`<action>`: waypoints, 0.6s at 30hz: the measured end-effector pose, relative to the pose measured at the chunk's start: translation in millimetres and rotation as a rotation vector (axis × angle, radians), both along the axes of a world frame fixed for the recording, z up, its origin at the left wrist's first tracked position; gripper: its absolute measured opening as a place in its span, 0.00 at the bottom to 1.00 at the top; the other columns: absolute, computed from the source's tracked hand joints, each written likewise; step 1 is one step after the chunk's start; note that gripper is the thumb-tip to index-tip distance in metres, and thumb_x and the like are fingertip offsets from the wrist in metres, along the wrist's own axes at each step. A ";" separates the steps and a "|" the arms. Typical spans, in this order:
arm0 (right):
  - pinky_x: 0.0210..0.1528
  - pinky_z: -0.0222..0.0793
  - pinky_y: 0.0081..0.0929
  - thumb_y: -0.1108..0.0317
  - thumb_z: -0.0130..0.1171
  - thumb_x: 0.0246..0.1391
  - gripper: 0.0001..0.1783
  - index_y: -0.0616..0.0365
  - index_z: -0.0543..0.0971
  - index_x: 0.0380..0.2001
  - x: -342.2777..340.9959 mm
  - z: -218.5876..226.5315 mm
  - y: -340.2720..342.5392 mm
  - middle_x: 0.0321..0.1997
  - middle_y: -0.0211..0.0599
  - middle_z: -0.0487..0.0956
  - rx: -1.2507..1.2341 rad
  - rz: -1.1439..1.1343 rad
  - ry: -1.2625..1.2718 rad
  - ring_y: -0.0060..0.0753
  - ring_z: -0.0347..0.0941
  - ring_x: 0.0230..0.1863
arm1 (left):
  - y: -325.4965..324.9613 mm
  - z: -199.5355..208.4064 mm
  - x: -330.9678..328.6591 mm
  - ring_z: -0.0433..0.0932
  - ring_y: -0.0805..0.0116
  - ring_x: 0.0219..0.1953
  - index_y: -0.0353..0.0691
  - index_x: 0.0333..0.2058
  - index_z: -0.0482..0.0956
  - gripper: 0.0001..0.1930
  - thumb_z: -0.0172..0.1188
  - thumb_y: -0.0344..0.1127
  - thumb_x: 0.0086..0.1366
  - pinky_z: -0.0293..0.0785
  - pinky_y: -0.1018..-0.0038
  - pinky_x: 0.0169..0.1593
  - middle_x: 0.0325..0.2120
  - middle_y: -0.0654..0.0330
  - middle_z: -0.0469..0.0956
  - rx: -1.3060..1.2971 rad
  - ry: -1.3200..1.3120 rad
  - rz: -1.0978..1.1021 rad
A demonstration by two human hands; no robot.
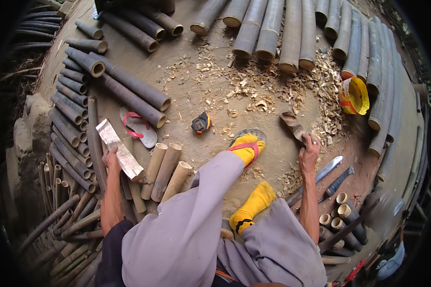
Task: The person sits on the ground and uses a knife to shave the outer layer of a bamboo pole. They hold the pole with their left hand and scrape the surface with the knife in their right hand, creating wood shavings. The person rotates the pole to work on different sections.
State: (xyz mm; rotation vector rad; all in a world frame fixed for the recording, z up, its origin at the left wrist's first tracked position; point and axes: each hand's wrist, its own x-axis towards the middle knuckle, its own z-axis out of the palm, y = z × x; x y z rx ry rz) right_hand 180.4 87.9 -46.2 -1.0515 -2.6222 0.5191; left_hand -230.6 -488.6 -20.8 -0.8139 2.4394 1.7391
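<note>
Nearest me I see my own legs in grey trousers, with yellow socks [252,206] on both feet; the far foot rests in a sandal [248,139] with a red strap. My left hand [112,159] is closed around the lower end of a flat, silvery slab [119,148] that tilts up and away over three pale short bamboo pieces [164,170] lying side by side on the dirt floor [210,100]. My right hand [310,152] reaches out with its fingers curled on a brown curved strip [292,125], perhaps bark or a bamboo shaving; the view is too bent there to be sure. Just right of that forearm lie a long knife [326,170] and a dark-handled tool [339,182], and near them a cluster of short cut tubes [341,216]. Beyond the left hand a second sandal [138,126] lies loose beside dark bamboo poles [129,95]. A small black and orange tape measure [201,123] sits between the sandals. Farther off, wood chips [273,86] are scattered before a row of thick poles [282,33], and a yellow bucket [354,95] lies on its side at right.
</note>
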 end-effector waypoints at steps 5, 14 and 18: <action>0.59 0.59 0.41 0.85 0.49 0.37 0.28 0.58 0.74 0.47 13.0 -1.3 -8.0 0.56 0.51 0.70 -0.034 -0.040 0.024 0.52 0.63 0.54 | -20.6 15.7 -2.3 0.77 0.49 0.43 0.32 0.50 0.72 0.25 0.64 0.31 0.53 0.70 0.62 0.49 0.40 0.45 0.78 -0.836 -0.037 -0.094; 0.56 0.58 0.42 0.83 0.52 0.35 0.26 0.59 0.74 0.44 20.4 3.9 -17.5 0.49 0.50 0.73 -0.066 0.021 -0.075 0.52 0.67 0.51 | 86.5 22.3 3.7 0.69 0.52 0.50 0.35 0.52 0.69 0.32 0.69 0.35 0.47 0.65 0.62 0.54 0.45 0.49 0.69 -0.645 0.282 -0.576; 0.55 0.58 0.43 0.83 0.51 0.33 0.25 0.59 0.74 0.41 24.1 16.8 -40.4 0.46 0.49 0.74 -0.149 -0.014 -0.078 0.53 0.68 0.49 | 165.7 5.8 -6.2 0.61 0.45 0.59 0.37 0.61 0.58 0.48 0.72 0.50 0.44 0.58 0.60 0.60 0.56 0.40 0.63 -0.488 0.152 -0.586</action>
